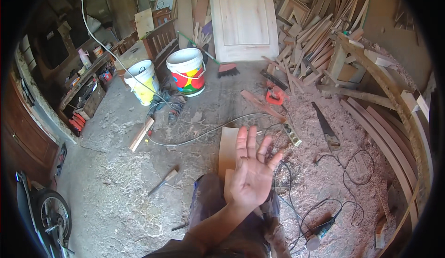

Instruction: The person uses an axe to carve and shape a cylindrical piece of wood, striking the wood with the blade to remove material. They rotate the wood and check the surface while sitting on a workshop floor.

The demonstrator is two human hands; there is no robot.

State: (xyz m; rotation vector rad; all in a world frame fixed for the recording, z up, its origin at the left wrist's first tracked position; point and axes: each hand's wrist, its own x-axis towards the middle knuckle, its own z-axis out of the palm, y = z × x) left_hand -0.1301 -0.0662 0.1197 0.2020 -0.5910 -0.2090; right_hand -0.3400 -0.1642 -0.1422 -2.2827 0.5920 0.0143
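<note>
My left hand (250,179) is raised palm up in the middle, fingers spread and holding nothing. Behind it a pale flat board (229,144) lies between my legs. Low at right of centre, what looks like my right arm (278,239) is partly visible, its fingers too hidden to make out. A chisel (162,182) rests on the dusty floor to the left. To the right are a power strip (292,135) with cables, a handsaw (327,128) and a corded power tool (320,232). A short wooden piece (141,135) lies farther left.
Two paint buckets (185,72), a broom (227,70), an orange tool (276,95) and a leaning panel (243,21) are ahead. Scrap wood (301,40) and curved timbers (380,137) fill the right. A cluttered shelf (88,95) and a motorbike wheel (53,211) are at left.
</note>
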